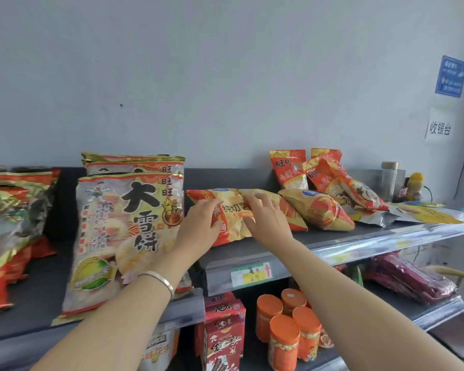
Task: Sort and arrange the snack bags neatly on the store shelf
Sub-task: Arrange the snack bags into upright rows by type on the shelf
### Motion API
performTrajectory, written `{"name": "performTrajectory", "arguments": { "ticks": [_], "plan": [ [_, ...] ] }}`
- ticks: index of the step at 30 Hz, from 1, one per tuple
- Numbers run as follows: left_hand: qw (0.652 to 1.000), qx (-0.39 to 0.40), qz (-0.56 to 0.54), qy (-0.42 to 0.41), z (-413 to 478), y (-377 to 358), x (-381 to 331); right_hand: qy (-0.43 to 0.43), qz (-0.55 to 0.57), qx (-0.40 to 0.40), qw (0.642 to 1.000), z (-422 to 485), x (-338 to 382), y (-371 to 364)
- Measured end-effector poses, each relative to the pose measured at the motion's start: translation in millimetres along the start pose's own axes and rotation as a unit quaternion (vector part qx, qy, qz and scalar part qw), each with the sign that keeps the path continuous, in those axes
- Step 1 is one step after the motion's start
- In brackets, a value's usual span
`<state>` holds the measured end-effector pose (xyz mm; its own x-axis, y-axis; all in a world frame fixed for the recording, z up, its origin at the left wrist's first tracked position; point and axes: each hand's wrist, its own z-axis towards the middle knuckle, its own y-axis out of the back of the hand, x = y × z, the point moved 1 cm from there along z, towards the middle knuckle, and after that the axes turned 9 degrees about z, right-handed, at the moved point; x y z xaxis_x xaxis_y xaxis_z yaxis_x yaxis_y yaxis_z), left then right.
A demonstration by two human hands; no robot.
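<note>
left hand [201, 223]: we saw it grasping the 9 o'clock end of the chip bag [233, 228], fingers curled over the edge
right hand [265, 218]: grasping the same bag at its 3 o'clock side, fingers over the top, thumb at the near edge
chip bag: yellow-orange, lay flat on the top shelf [332, 238], roughly mid-frame, both hands on it
second chip bag [319, 212]: same print, lay at 3 o'clock of the held one, and we logged it as just beside, contact not clear
rice cracker bag [123, 231]: large, lay at 9 o'clock of the held bag, just beside the left hand; more of the same stacked behind it at 12 o'clock
small red bags [289, 170]: stood against the wall at 1 o'clock of the held bag, one leaning over
bracelet [161, 281]: silver, sat on the left wrist
mixed bags [11, 210]: piled at far 9 o'clock, cut by the frame edge
lower shelf: we noted orange-lidded canisters [284, 325] at 6 o'clock, red boxes [225, 330] at their 9 o'clock, purple bags [413, 279] at 4 o'clock
price tag [252, 274]: was on the shelf rail below the right forearm
</note>
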<state>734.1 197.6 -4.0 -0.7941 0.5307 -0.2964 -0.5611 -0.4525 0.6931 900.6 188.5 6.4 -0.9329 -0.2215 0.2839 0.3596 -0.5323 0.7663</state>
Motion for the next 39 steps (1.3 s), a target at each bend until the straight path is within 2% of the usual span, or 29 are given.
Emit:
{"name": "performTrajectory", "arguments": {
  "ticks": [4,7,13,16,18,20,23,27,31,34,39],
  "plan": [
    [0.998,0.011,-0.008,0.055,20,-28,-16,0.016,0.014,-0.012,1.0,19,-44,7],
    [0.997,0.006,0.026,0.07,34,-45,-28,0.03,0.003,-0.004,1.0,31,-72,9],
    [0.979,0.027,0.17,0.11,53,-74,-39,0.124,-0.099,0.032,0.987,50,-106,-6],
    [0.972,0.029,0.177,0.152,59,-85,-41,0.133,-0.154,0.04,0.978,58,-116,-10],
    [0.967,-0.002,0.172,0.187,65,-86,-39,0.122,-0.17,0.045,0.977,63,-122,-13],
    [0.961,-0.037,0.149,0.229,71,-85,-33,0.107,-0.172,0.036,0.979,68,-127,-15],
    [0.954,-0.054,0.069,0.285,79,-82,-22,0.069,-0.181,-0.027,0.981,74,-136,-14],
    [0.929,-0.016,-0.078,0.361,91,-82,-6,0.012,-0.178,-0.056,0.982,88,-139,-7],
    [0.885,0.047,-0.217,0.408,97,-74,7,-0.016,-0.157,-0.069,0.985,106,-133,-5],
    [0.87,0.095,-0.248,0.416,100,-74,11,-0.001,-0.165,-0.09,0.982,112,-130,-4],
    [0.867,0.096,-0.263,0.412,107,-78,6,0.09,-0.195,-0.062,0.975,117,-132,-2]
  ]
}}
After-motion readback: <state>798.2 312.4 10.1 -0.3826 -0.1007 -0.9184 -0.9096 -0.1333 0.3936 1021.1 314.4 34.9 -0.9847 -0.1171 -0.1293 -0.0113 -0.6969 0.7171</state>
